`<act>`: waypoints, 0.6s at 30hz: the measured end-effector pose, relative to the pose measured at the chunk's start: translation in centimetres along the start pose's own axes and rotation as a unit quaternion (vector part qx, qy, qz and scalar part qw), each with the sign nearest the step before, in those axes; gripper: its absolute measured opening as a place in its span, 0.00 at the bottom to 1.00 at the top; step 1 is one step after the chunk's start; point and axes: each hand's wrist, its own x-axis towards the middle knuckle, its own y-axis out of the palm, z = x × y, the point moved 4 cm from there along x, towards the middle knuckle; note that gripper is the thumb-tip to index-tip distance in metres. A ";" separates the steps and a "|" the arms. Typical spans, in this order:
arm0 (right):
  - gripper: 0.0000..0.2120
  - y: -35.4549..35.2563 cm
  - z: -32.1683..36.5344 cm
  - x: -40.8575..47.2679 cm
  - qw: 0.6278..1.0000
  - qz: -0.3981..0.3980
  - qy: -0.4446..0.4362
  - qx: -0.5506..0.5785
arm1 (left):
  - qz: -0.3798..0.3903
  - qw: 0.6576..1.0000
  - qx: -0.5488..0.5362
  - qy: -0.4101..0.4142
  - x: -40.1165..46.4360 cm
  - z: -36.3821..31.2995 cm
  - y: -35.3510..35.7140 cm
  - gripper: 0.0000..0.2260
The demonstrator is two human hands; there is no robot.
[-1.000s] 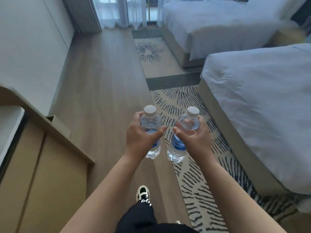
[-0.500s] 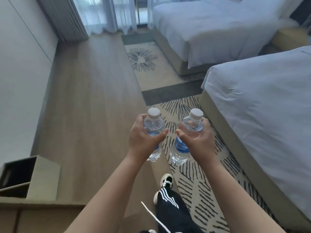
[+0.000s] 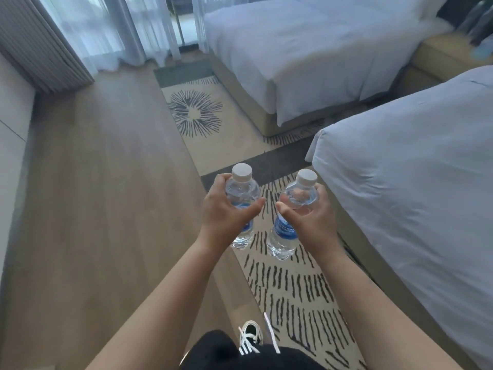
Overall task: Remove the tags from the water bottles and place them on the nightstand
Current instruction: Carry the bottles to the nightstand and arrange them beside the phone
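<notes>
Both hands are gripping bottles: left hand (image 3: pixel 222 214) is wrapping the left bottle (image 3: pixel 242 206), right hand (image 3: pixel 306 220) is wrapping the right bottle (image 3: pixel 289 217). I'm holding both roughly upright, white caps tilting away from me, long axes near-vertical, side by side and slightly apart over the patterned rug (image 3: pixel 288 289). No tags are showing on either neck, so I'm judging the tag step done. The nightstand (image 3: pixel 437 60) is sitting far right, in the gap between the near bed (image 3: pixel 413 188) and the far bed (image 3: pixel 306 49), well apart from both hands. Right hand is nearer to it. Near bed's corner is blocking the direct line, so I'm figuring on walking forward along the rug, then turning right into the gap. Floor (image 3: pixel 101 196) on the left is giving open room. Something bluish is lying on the nightstand top; too blurred to identify.
</notes>
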 end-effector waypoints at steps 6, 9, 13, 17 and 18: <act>0.28 1.1 -0.1 11.6 1.000 -0.022 0.016 -0.002 | 0.033 0.999 -0.012 -0.005 11.9 2.4 3.8 0.26; 0.28 2.4 -0.9 17.9 0.999 -0.037 0.021 -0.007 | 0.048 0.999 -0.024 -0.006 18.6 4.3 5.9 0.26; 0.28 4.6 -2.2 27.9 0.998 -0.062 0.024 -0.025 | 0.080 0.996 -0.025 -0.005 29.0 7.0 8.6 0.27; 0.28 5.8 -2.0 38.6 0.993 -0.103 0.030 -0.046 | 0.110 0.994 -0.008 0.003 40.1 8.0 11.0 0.27; 0.28 5.8 -1.7 41.2 0.992 -0.114 0.032 -0.050 | 0.113 0.994 -0.006 0.008 42.9 8.0 11.7 0.27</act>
